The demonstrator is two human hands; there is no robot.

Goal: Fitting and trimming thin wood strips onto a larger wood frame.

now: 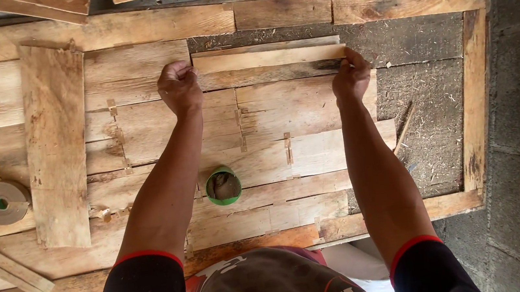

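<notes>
a rough workbench (425, 107) with a raised wooden frame (477, 95) carries the work; its bare top is dark and strewn with sawdust. thin veneer sheets (141, 133) patched with tape strips cover most of it. a loose plank (56, 143) lies on them at left, near a brown tape roll (2, 203). a green-cored roll (223, 186) stands mid-bench.

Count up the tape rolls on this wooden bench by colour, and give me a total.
Green-cored tape roll standing on edge: 1
Brown paper tape roll lying flat with a green core: 1
Total: 2
</notes>
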